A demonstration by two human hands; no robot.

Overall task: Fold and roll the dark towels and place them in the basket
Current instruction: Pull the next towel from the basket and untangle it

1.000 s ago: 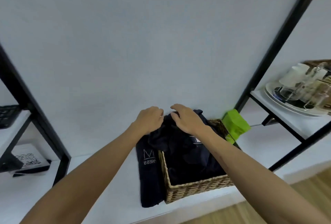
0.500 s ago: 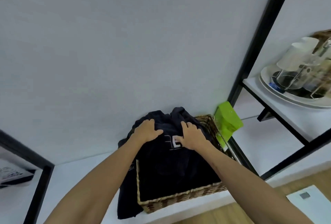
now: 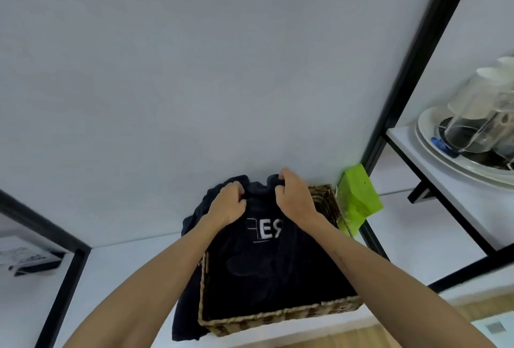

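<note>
A dark navy towel (image 3: 258, 261) with white lettering lies bunched in a woven wicker basket (image 3: 281, 317) on a white shelf. Part of the dark cloth hangs over the basket's left side (image 3: 185, 317) onto the shelf. My left hand (image 3: 226, 203) grips the towel's far edge on the left, fingers curled into the cloth. My right hand (image 3: 294, 197) grips the same far edge on the right, close to the wall. The basket's inside is hidden under the towel.
A bright green box (image 3: 358, 200) stands right of the basket against a black shelf post (image 3: 411, 69). A higher white shelf at right carries a plate with upturned glasses (image 3: 472, 136). A black frame post (image 3: 66, 278) and printed papers (image 3: 25, 258) are at left.
Both hands have slid from flat on the towel's top to its far edge and now curl into the cloth. The white lettering is more exposed. The view has shifted slightly.
</note>
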